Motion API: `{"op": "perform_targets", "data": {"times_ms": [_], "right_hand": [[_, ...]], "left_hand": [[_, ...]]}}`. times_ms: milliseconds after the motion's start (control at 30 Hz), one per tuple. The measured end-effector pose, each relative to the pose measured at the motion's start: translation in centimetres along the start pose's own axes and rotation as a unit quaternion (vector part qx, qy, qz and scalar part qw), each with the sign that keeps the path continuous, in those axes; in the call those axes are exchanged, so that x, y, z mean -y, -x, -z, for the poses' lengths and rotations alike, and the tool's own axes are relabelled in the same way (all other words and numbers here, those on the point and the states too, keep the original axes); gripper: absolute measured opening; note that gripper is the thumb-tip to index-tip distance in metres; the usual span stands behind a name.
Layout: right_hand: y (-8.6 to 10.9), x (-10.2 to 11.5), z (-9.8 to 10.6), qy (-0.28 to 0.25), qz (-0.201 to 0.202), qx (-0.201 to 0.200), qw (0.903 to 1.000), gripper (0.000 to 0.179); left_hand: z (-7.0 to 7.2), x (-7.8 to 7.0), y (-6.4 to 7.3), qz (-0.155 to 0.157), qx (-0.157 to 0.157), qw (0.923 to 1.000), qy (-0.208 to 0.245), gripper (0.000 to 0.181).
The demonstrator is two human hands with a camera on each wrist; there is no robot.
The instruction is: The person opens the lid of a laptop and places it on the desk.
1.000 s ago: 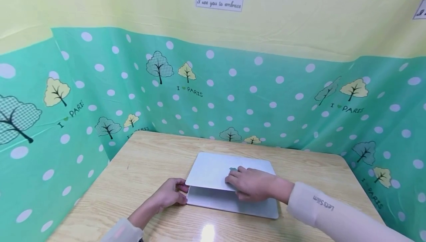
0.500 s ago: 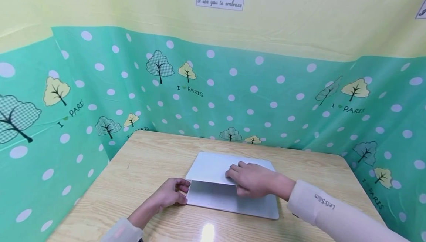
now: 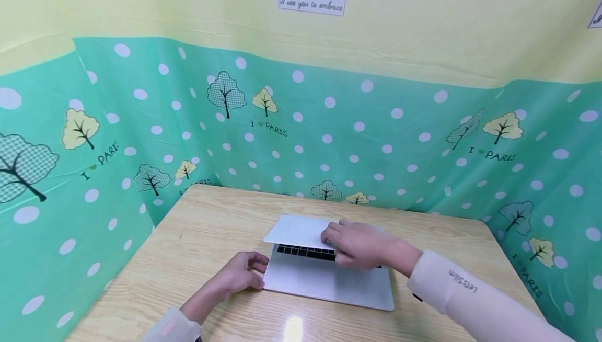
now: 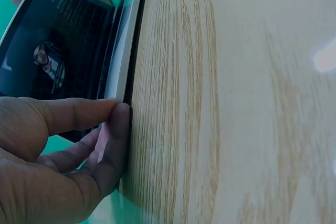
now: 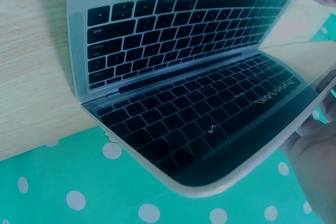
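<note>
We see a thin, silver-grey metal laptop (image 3: pixel 324 282) lying about the middle of a pale wood-grain tabletop (image 3: pixel 216 227), its front edge toward six o'clock. Its smooth silver lid (image 3: pixel 296 229) is partly raised, so a strip of the black-keyed keyboard (image 3: pixel 305 252) shows beneath; from the left wrist we make out the glossy dark screen (image 4: pixel 68 61), lit with pale lettering and a small picture. The two hands are well apart. The bare left hand (image 3: pixel 241 273), between eight and nine o'clock of the laptop, pinches its near corner. The bare right hand (image 3: pixel 358 243), toward one o'clock, grips the lid, fingers over the outer face and thumb below the free edge; its cream, dark-lettered sleeve (image 3: pixel 484 300) runs toward four o'clock. From nine o'clock through twelve to three, green cloth with white dots and printed trees (image 3: pixel 301 159) surrounds the tabletop.
</note>
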State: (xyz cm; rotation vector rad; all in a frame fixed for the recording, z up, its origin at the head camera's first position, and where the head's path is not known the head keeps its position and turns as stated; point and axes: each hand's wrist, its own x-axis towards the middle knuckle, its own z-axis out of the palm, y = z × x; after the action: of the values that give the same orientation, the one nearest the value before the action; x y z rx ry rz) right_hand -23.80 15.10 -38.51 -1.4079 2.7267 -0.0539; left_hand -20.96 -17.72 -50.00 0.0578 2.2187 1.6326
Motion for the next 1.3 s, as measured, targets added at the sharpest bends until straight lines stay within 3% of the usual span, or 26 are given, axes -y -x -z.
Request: {"op": "perform_targets", "data": {"times_ms": [500,767,967,1300], "right_hand": [[0.3,-1.5,2.5,-0.061,0.03,-0.088,0.9938,0.018],[0.0,-2.6,3.5,-0.065,-0.023,-0.118,0.9906,0.014],[-0.5,-3.5,3.9,-0.074,-0.041,-0.142,0.9862,0.009],[-1.7,-5.1,4.3,-0.101,-0.09,-0.203,0.9699,0.01]], "left_hand": [[0.1,-0.3,0.0,0.009,-0.013,0.9997,-0.018,0.061],[-0.1,0.0,-0.1,-0.002,-0.01,0.9999,-0.008,0.06],[-0.2,0.0,-0.2,0.001,-0.018,0.9998,-0.009,0.06],[-0.2,0.1,0.0,-0.001,-0.017,0.9998,0.003,0.062]]}}
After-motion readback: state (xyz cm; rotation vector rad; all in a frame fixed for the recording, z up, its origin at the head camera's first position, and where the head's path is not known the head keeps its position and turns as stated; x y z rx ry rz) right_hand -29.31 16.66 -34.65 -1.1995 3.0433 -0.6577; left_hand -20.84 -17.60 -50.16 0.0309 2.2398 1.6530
